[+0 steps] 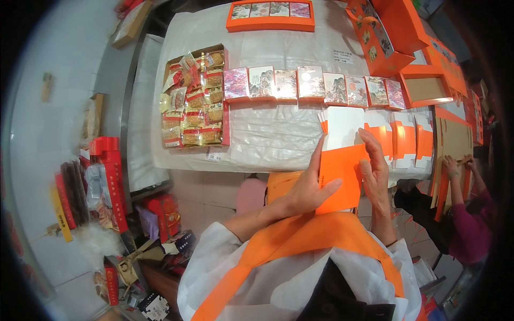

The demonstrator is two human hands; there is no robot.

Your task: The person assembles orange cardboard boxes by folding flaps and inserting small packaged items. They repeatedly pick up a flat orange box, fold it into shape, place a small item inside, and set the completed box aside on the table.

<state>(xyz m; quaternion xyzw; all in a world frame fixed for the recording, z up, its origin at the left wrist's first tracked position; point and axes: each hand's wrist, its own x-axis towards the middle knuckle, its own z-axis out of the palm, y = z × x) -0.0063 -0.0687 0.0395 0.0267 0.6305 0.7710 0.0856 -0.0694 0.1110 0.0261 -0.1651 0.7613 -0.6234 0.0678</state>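
Note:
A flat orange-and-white box blank (340, 175) stands upright before my chest, and further blanks may lie behind it. My left hand (313, 187) grips its left edge, thumb across the orange face. At the opposite edge my right hand (376, 168) curls its fingers against the card. Just beyond, more folded orange-and-white blanks (404, 140) lie in stacks along the table's near edge. Behind these runs a row of small printed boxes (310, 84) with landscape pictures and orange sides.
An open carton (226, 101) of wrapped pastries sits on the white-covered table (262, 134). Beyond are an orange tray (270, 24) of small boxes and a large orange gift box (383, 37). A co-worker (471, 224) handles brown cardboard at right; packaging (107, 182) crowds the left.

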